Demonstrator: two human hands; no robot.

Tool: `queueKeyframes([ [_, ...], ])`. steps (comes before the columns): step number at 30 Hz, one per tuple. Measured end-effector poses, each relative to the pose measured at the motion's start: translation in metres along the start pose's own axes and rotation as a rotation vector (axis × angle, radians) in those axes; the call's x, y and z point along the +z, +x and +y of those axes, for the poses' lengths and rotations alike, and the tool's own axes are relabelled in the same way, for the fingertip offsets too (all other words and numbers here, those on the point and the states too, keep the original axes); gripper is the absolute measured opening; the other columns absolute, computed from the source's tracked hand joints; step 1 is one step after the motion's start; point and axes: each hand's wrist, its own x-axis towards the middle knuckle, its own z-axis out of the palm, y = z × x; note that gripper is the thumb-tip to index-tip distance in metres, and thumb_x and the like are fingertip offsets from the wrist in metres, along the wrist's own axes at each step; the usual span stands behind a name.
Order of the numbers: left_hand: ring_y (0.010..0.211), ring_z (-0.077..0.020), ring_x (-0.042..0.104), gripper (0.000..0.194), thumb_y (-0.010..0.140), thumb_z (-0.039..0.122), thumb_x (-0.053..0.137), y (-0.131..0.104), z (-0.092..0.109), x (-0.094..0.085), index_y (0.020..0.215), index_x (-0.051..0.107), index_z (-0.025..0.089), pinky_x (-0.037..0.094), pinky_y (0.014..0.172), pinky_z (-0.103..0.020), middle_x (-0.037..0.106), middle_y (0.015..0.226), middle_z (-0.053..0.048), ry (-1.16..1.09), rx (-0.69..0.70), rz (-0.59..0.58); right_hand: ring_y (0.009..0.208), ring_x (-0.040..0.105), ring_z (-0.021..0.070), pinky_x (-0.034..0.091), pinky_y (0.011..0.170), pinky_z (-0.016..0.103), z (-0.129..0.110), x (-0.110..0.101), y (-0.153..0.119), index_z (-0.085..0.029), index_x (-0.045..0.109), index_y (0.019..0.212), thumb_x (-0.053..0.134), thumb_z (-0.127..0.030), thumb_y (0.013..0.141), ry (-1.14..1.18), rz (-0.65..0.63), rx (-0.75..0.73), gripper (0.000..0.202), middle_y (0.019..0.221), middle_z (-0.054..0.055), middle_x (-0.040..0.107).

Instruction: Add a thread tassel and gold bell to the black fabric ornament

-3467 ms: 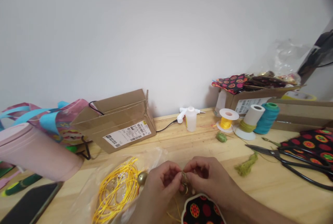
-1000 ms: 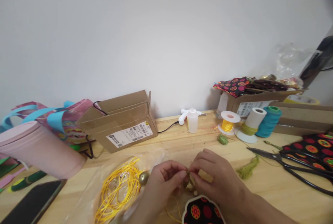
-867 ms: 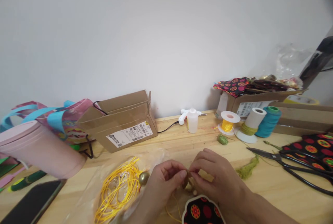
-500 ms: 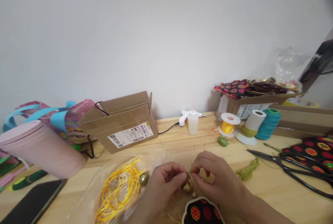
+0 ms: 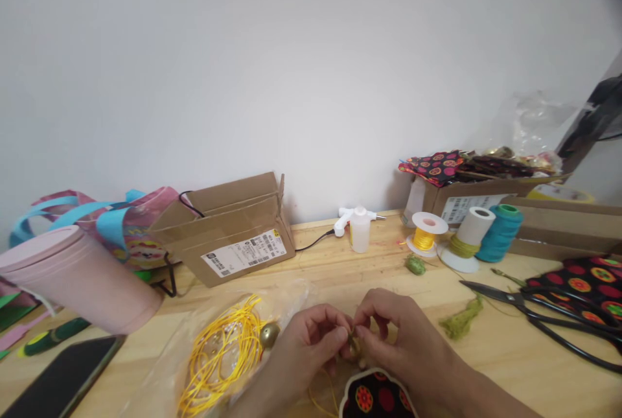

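Observation:
My left hand (image 5: 318, 343) and my right hand (image 5: 396, 334) meet fingertip to fingertip low in the middle of the view. Both are closed in a pinch on a thin cord, mostly hidden by the fingers. Just under the fingertips shows a small brass-coloured piece (image 5: 356, 347), partly covered, with a small pale bead (image 5: 362, 363) below it. Nearest the wrists lies a black fabric piece with red flower print and a pale border (image 5: 374, 398), cut off by the lower edge. A loose yellow cord (image 5: 323, 398) curves beside it on the left.
Left of my hands, a plastic bag holds yellow cord (image 5: 218, 347) and a brass bell (image 5: 269, 334). Scissors (image 5: 522, 301) and a green tassel (image 5: 461, 318) lie right. Behind stand a bottle (image 5: 360, 230), spools, a teal thread cone (image 5: 500, 233) and a cardboard box (image 5: 233, 227).
My right hand has dropped slightly, and its fingertips now sit closer to the left ones. The view has shifted a little; the surrounding things stay put.

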Motion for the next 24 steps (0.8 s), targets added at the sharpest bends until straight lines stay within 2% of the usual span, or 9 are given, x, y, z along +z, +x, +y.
queueKeyframes([
  [3, 0.047, -0.0061, 0.048, 0.022, 0.067, 0.033, 0.065, 0.001, -0.0016, -0.0013, 0.064, 0.058, 0.012, 0.036, 0.043, -0.015, 0.057, 0.053, 0.002, 0.028, -0.015, -0.018, 0.052, 0.046, 0.0105, 0.035, 0.049, 0.021, -0.0003, -0.0017, 0.0007, -0.018, 0.055, 0.062, 0.05, -0.012, 0.068, -0.011, -0.002, -0.03, 0.009, 0.057, -0.002, 0.053],
  [10, 0.047, -0.0078, 0.052, 0.022, 0.061, 0.031, 0.071, 0.0042, -0.0034, -0.0031, 0.062, 0.06, 0.012, 0.041, 0.046, -0.018, 0.058, 0.05, 0.002, -0.007, -0.075, 0.045, 0.053, 0.045, 0.0099, 0.034, 0.049, 0.021, 0.0031, -0.0025, 0.001, -0.018, 0.054, 0.063, 0.05, -0.009, 0.067, -0.019, 0.029, -0.079, 0.011, 0.057, -0.003, 0.052],
  [13, 0.046, -0.0076, 0.053, 0.022, 0.059, 0.03, 0.072, 0.0043, -0.0035, -0.0029, 0.061, 0.061, 0.011, 0.041, 0.048, -0.019, 0.06, 0.05, 0.001, -0.05, -0.059, 0.069, 0.054, 0.046, 0.0103, 0.036, 0.05, 0.022, 0.0021, -0.004, -0.0007, -0.018, 0.057, 0.068, 0.052, -0.012, 0.069, 0.004, -0.006, -0.069, 0.008, 0.06, -0.002, 0.054],
  [18, 0.045, -0.0079, 0.054, 0.023, 0.057, 0.031, 0.073, 0.0063, -0.0034, -0.0012, 0.059, 0.061, 0.011, 0.041, 0.049, -0.019, 0.061, 0.049, 0.001, -0.083, -0.049, 0.11, 0.062, 0.051, 0.0135, 0.039, 0.056, 0.024, 0.001, -0.0027, -0.0026, -0.018, 0.062, 0.07, 0.06, -0.012, 0.065, -0.014, -0.084, -0.079, 0.008, 0.065, 0.001, 0.059],
  [24, 0.044, -0.0074, 0.054, 0.022, 0.056, 0.029, 0.074, 0.0072, -0.0038, 0.0004, 0.059, 0.061, 0.011, 0.04, 0.047, -0.018, 0.062, 0.048, 0.0, -0.099, -0.03, 0.131, 0.064, 0.054, 0.0138, 0.042, 0.057, 0.023, 0.0042, 0.0043, -0.0012, -0.018, 0.061, 0.067, 0.055, -0.013, 0.071, -0.012, -0.022, -0.184, 0.01, 0.063, 0.002, 0.06],
])
